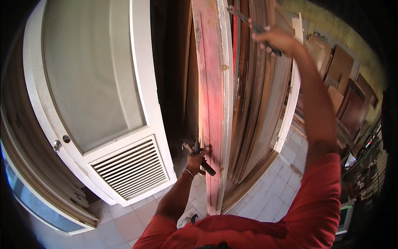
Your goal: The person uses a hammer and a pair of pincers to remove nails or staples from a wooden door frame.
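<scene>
A tall plank (209, 99) with worn pinkish-red paint and a whitish edge stands upright in front of me. My left hand (195, 161) is closed around what looks like a hammer (208, 167), its black grip pointing down to the right and a metal claw showing at the left. That hand is against the plank's lower part; its fingers partly hide the tool. Raised high at the upper right, my right hand (275, 39) grips a long tool (242, 17) with a dark handle and a forked metal head. The tool's exact kind is unclear. Its head is near the plank's top.
On the left stands a white door (145, 83) with a frosted panel, a louvred vent (128, 168) and a knob (57, 145). Several wooden boards and doors (253, 95) lean right of the plank. More wood pieces (340, 70) are stacked at the far right. The floor (265, 199) is tiled.
</scene>
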Demonstrator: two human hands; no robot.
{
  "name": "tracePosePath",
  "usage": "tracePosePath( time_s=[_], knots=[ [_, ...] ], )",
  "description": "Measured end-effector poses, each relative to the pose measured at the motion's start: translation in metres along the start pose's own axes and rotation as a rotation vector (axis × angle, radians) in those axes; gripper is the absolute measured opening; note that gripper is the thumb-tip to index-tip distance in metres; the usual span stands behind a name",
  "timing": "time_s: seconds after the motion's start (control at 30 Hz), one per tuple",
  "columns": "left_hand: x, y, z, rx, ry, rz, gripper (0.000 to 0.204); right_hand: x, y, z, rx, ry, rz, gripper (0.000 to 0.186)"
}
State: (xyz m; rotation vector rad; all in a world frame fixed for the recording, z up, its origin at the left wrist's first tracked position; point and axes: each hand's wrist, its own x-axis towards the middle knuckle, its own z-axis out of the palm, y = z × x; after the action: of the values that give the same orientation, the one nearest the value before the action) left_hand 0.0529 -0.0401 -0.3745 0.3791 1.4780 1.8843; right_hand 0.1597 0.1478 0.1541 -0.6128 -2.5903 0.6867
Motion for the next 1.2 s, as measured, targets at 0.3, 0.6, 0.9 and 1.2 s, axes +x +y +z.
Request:
tracePosePath(
  time_s=[0.3, 0.6, 0.9, 1.2],
  knots=[
    [-0.006, 0.008, 0.011, 0.009, 0.07, -0.046, 0.044, -0.034, 0.076, 0.087, 0.801, -0.036, -0.164, 0.038],
    [-0.055, -0.041, -0.053, 0.066, 0.065, -0.073, 0.029, -0.238, 0.251, 0.218, 0.718, 0.135, 0.203, 0.058],
    [-0.131, -0.129, -0.101, 0.168, 0.093, -0.363, 0.039, -0.467, 0.396, 0.392, 0.895, -0.125, 1.062, 0.057],
    [-0.222, -0.157, -0.08, 0.035, 0.295, -0.428, 0.038, -0.64, 0.544, 0.531, 0.635, -0.538, 1.464, 0.026]
  ],
)
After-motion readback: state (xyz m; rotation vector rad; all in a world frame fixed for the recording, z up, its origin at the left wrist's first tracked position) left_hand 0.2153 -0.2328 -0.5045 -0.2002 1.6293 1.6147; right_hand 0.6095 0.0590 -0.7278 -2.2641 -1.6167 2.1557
